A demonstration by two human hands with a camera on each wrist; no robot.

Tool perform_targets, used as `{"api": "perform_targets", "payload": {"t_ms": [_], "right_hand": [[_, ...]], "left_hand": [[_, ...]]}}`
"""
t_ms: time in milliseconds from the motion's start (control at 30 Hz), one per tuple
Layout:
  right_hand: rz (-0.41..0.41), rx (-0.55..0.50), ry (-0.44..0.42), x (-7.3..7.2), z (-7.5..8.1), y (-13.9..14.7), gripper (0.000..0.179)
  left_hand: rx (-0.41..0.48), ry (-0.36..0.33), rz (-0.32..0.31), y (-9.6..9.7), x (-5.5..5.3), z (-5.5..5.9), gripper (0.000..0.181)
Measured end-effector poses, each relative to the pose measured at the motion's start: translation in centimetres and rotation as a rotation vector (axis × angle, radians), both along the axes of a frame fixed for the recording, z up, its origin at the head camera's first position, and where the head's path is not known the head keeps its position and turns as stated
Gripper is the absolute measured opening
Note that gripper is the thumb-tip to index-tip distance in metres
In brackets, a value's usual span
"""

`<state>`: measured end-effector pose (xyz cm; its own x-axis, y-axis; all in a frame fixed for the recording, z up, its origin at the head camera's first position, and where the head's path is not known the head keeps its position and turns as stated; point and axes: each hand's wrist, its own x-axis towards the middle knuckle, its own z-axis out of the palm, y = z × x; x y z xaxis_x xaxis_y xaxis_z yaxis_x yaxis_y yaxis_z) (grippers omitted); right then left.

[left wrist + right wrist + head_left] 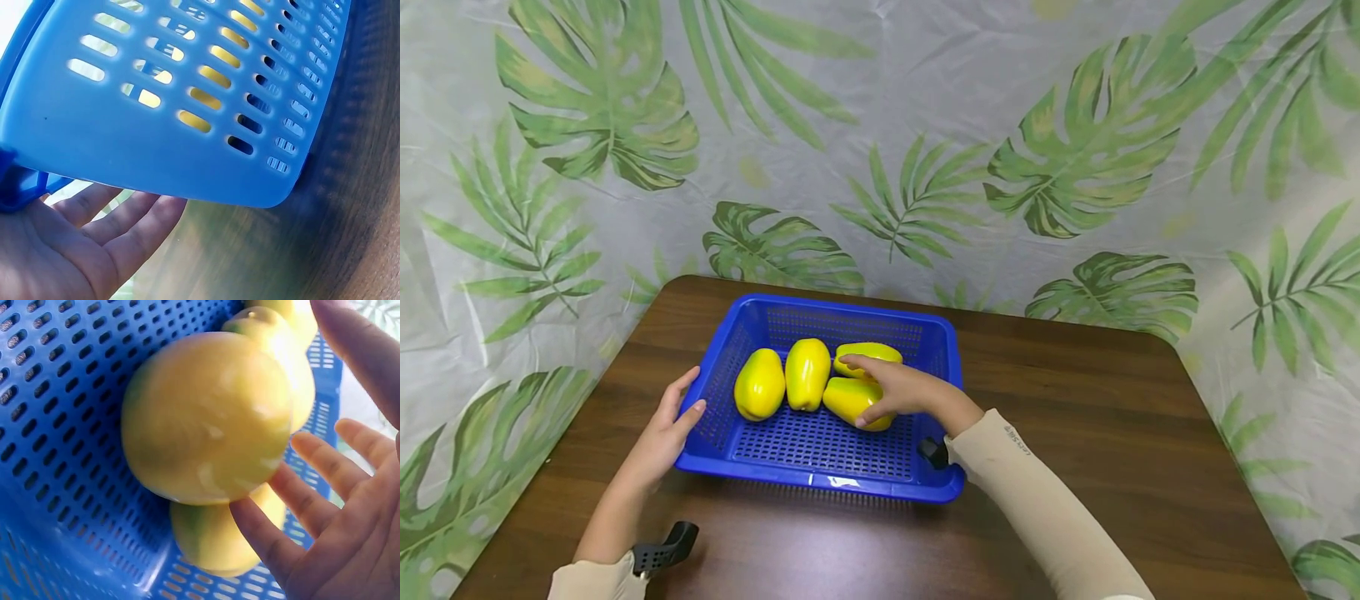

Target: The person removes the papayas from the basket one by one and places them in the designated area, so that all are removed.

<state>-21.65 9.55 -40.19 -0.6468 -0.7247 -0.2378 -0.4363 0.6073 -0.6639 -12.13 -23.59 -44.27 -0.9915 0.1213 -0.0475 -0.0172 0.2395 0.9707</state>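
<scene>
Several yellow papayas with greenish tinges lie in a blue perforated plastic basket (820, 477) on the table. My left hand (661, 429) touches the basket's left side, thumb and a finger spread along the rim. In the left wrist view, the fairly straight fingers (134, 234) of that hand reach behind the basket wall. My right hand (898, 390) is inside the basket over the front right papaya (848, 400), fingers spread. A back right papaya (868, 350), a middle papaya (808, 373) and a left papaya (759, 385) lie around it. In the right wrist view, fingertips reach the nearest papaya's (206, 419) edge.
The basket stands on a dark brown wooden table (1075, 400) towards its left part. A grey cloth with green leaf prints (910, 192) hangs behind the table and down its sides. Black wrist devices (664, 550) are worn at both sleeves.
</scene>
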Motion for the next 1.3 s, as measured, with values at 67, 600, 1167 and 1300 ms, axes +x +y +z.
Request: {"api": "perform_targets", "payload": {"t_ms": [67,600,1167,1300], "right_hand": [[0.009,-0.009,0.003,-0.1,-0.4,0.0,0.088],[0.058,0.033,0.088,-0.2,-1.7,-0.5,0.082],[0.057,0.093,0.155,0.3,-1.7,-0.7,0.067],[0.056,0.085,0.162,0.5,-1.7,-0.7,0.066]], "left_hand": [[0.004,-0.005,0.001,0.0,0.0,0.0,0.059],[0.015,-0.023,0.015,0.2,0.1,0.2,0.058],[0.014,-0.022,0.011,0.1,0.1,0.0,0.059],[0.017,-0.02,0.01,0.1,0.1,0.0,0.059]]}}
